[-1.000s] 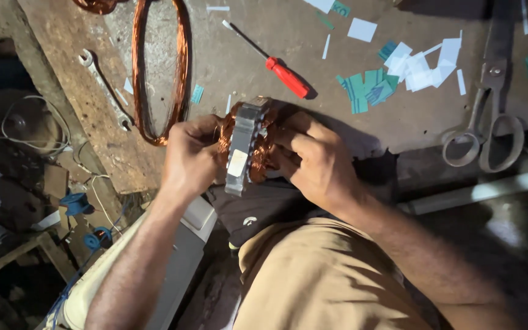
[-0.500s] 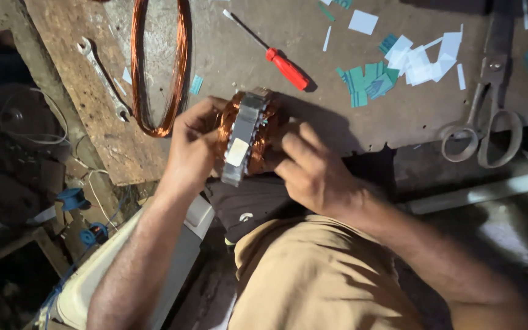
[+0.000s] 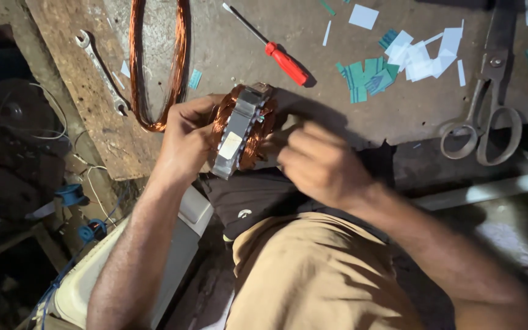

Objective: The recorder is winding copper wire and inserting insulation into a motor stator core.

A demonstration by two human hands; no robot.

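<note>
Around the stator (image 3: 239, 131), on the worn workbench (image 3: 349, 91): just beyond it a red-handled screwdriver (image 3: 278, 53); beyond and to its left a long loop of copper wire (image 3: 157, 61), then a spanner (image 3: 102, 72) further left on the wooden board; well to its right a scatter of green and white paper slips (image 3: 407, 58) and, further right still, a pair of large scissors (image 3: 487, 104). Nothing lying between these and the stator. Left hand (image 3: 184, 140) closed around the stator's left side, fingers curled over the copper. Right hand (image 3: 319, 162) blurred, fingers bent and touching the stator's right side at the windings; cannot tell whether pinching anything. Stator itself held on edge at the near rim of the workbench, above the lap: a grey laminated steel ring with a pale label, bulging copper windings on both faces.
</note>
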